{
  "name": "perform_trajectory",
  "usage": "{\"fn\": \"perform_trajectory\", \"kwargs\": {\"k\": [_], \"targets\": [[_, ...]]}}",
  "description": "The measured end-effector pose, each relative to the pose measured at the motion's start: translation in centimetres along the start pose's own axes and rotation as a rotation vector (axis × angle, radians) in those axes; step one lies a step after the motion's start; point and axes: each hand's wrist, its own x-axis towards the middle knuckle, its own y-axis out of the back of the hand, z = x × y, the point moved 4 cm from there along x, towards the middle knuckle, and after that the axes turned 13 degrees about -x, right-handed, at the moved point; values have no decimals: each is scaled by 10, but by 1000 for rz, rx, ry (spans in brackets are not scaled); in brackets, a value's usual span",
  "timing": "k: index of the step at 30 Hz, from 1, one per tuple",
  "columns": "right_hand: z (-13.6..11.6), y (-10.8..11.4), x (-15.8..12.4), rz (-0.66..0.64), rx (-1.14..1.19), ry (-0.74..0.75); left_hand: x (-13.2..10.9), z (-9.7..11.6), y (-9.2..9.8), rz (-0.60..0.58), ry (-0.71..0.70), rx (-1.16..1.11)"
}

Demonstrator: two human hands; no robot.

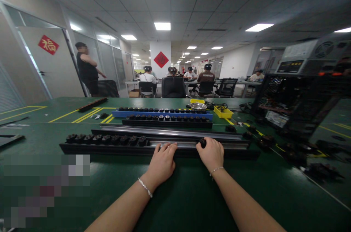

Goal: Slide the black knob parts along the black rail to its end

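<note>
A long black rail [109,148] with a shiny metal channel lies across the table in front of me. Several small black parts [106,139] stand in a row along its left half. My left hand [161,162] rests on the rail's near edge around the middle, fingers stretched out, with nothing visible in it. Further right, my right hand [212,155] grips a small round black part [203,142] over the channel; its underside is hidden, so I cannot tell whether it touches the metal. Just behind lies another black rail [170,131] with a bare metal strip.
Beyond are a blue rail [161,114] and another black rail, both lined with parts. A yellow bin [223,112] and metal bowl [198,106] stand behind. Loose black parts [320,171] and an open computer case [290,104] occupy the right. People sit further back; one person [87,65] stands left.
</note>
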Motion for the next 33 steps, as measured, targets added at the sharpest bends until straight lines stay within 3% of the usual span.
{"fn": "perform_trajectory", "kwargs": {"k": [16, 33], "targets": [[13, -1, 4, -10, -5, -23, 2, -3, 4, 27, 24, -23], [21, -1, 6, -1, -33, -68, -5, -9, -2, 65, 44, 107]]}}
